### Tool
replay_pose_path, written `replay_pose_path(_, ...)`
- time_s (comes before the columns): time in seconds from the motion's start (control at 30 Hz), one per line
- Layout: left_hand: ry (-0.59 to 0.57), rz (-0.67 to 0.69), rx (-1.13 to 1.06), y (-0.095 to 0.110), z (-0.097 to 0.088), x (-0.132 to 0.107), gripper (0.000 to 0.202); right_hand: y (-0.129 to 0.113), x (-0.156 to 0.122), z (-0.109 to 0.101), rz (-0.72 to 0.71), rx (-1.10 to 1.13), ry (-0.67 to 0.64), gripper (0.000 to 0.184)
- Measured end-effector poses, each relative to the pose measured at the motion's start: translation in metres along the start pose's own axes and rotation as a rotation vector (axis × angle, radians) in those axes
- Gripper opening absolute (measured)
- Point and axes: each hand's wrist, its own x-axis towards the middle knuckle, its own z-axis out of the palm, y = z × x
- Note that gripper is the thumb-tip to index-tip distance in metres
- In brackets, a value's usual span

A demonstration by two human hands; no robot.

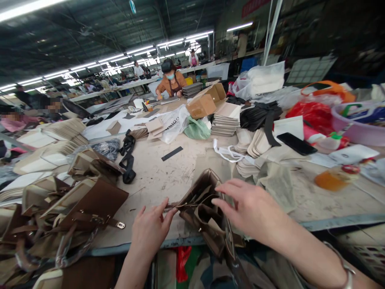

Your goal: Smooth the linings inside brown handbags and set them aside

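A brown and tan handbag lies open at the near edge of the worktable, its mouth facing me. My left hand pinches a thin strap or flap at the bag's left side. My right hand rests on the bag's right rim, its fingers stretched out towards the opening.
A heap of finished brown handbags fills the near left. Stacks of cut pieces, a cardboard box, black straps, a black phone, plastic bags and an orange bottle crowd the table. A masked person works at the far end.
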Motion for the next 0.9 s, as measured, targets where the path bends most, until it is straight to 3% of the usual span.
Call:
replay_pose_path(0.17, 0.062, 0.023, 0.06, 0.004, 0.002, -0.001, 0.037, -0.002, 0.035, 0.004, -0.204, -0.173, -0.105, 0.015)
replay_pose_path(0.3, 0.146, 0.023, -0.014, 0.01, 0.004, -0.002, 0.036, -0.008, 0.042, 0.018, -0.327, -0.26, -0.217, 0.015)
replay_pose_path(0.37, 0.149, 0.06, -0.139, 0.014, 0.003, -0.003, 0.038, -0.009, 0.043, 0.025, -0.31, -0.273, -0.242, 0.016)
replay_pose_path(0.5, 0.042, 0.137, -0.427, 0.025, -0.001, -0.005, 0.051, -0.008, 0.044, 0.032, -0.245, -0.248, -0.213, 0.018)
replay_pose_path(0.67, -0.026, 0.167, -0.53, 0.033, -0.005, -0.007, 0.054, -0.008, 0.05, 0.033, -0.2, -0.248, -0.173, 0.018)
replay_pose_path(0.77, -0.006, 0.179, -0.559, 0.036, 0.001, -0.009, 0.054, -0.008, 0.051, 0.036, -0.184, -0.238, -0.169, 0.019)
replay_pose_path(0.9, 0.096, 0.075, -0.569, 0.037, 0.014, -0.007, 0.047, -0.009, 0.05, 0.041, -0.159, -0.206, -0.127, 0.019)
